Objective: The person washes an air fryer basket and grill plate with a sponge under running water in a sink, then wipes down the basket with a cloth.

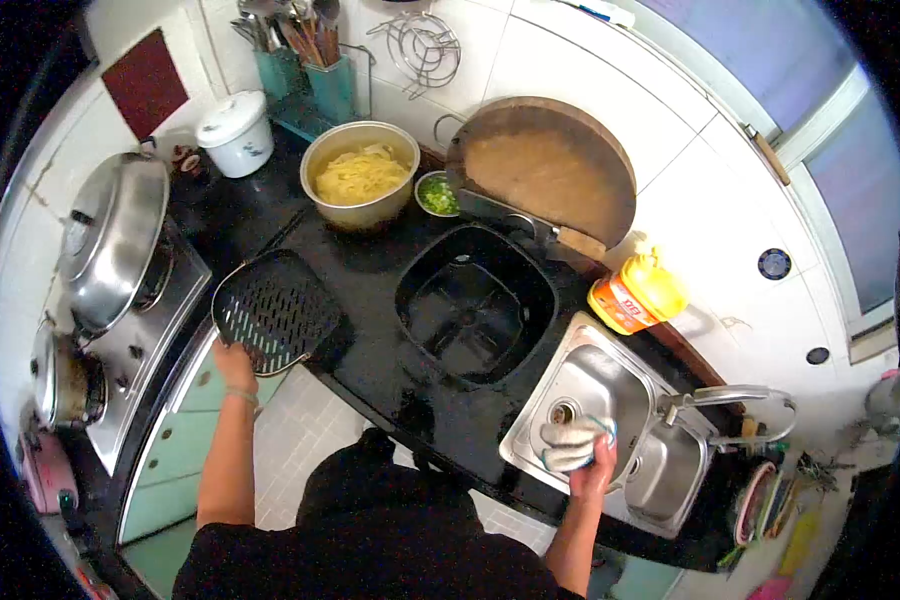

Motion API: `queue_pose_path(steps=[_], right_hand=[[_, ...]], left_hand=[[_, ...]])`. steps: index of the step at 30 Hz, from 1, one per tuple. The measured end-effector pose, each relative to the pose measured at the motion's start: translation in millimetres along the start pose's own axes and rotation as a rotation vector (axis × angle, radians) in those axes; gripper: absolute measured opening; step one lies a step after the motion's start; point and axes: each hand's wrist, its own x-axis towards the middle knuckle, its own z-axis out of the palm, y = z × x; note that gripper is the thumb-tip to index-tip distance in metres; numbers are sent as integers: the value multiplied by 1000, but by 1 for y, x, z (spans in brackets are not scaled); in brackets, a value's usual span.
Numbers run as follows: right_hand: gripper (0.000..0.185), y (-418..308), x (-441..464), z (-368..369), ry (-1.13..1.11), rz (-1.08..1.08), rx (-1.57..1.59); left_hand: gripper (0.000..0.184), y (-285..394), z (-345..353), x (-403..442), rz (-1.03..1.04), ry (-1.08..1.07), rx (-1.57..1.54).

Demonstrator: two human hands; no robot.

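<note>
My left hand (pixel 236 368) grips the near edge of a black slotted air fryer tray (pixel 278 308), which is tilted over the counter's left part. In my right hand (pixel 595 470), above the sink, is a folded white cloth (pixel 570 443) with a blue edge. Between my hands, the deep black air fryer basket (pixel 475 305) sits on the counter, its inside shiny. The stainless double sink (pixel 610 375) lies under the cloth, and a drain shows in each basin.
A pot of yellow shreds (pixel 360 185) and a bowl of chopped greens (pixel 437 194) stand at the back. Behind the basket, a cleaver (pixel 530 222) leans against a round chopping board (pixel 550 160). A yellow bottle (pixel 638 292) stands behind the sink. Left is the stove (pixel 155 350) with a lidded wok (pixel 120 245).
</note>
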Motion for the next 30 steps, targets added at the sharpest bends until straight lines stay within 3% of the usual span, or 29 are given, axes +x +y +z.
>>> queue_pose_path(steps=[1, 3, 5, 6, 10, 13, 14, 15, 17, 19, 21, 23, 24, 26, 27, 29, 30], right_hand=[[44, -9, -4, 38, -87, -5, 20], [47, -13, 1, 79, -104, -52, 23], [48, -12, 11, 107, -178, -57, 64], [51, -13, 15, 122, -204, -77, 67], [58, -16, 28, 168, -226, -141, 36], [59, -16, 41, 173, -272, -168, 18], [59, -16, 45, 174, -274, -173, 19], [58, -15, 49, 171, -285, -177, -11], [57, -12, 55, 169, -288, -189, -39], [55, -5, 56, 169, -218, -209, 38], [53, 1, 54, 162, -200, -191, 58], [50, 0, 51, 149, -185, -136, 134], [50, -2, 48, 142, -170, -140, 138], [50, -11, 42, 128, -120, -179, 148], [51, -18, 37, 123, -85, -213, 135], [51, -27, 28, 99, -13, -225, 109], [49, -31, 24, 88, 1, -226, 130]], left_hand=[[27, -26, -3, 24, 30, 6, 70], [24, -14, 14, 27, -105, -9, 31], [22, -35, 17, 48, -75, -26, -49], [21, -47, 17, 60, 47, -39, 55], [22, -83, 7, 97, -22, -146, 53], [32, -91, 1, 109, 288, -174, 473], [34, -67, 9, 93, 342, 8, 854], [34, -40, 21, 77, 348, 7, 849], [33, 4, 50, 43, 917, 64, 761], [38, 26, 89, 1, 668, -342, 410], [41, 11, 127, -21, 481, -785, 462], [41, 38, 170, -65, -77, -867, 376], [41, 33, 177, -69, -76, -880, 384], [47, 10, 194, -79, -808, -1120, 276], [47, -5, 199, -81, -807, -1125, 290], [64, -18, 199, -82, -1180, -1354, 40], [64, -17, 193, -92, -1181, -1354, 60]])
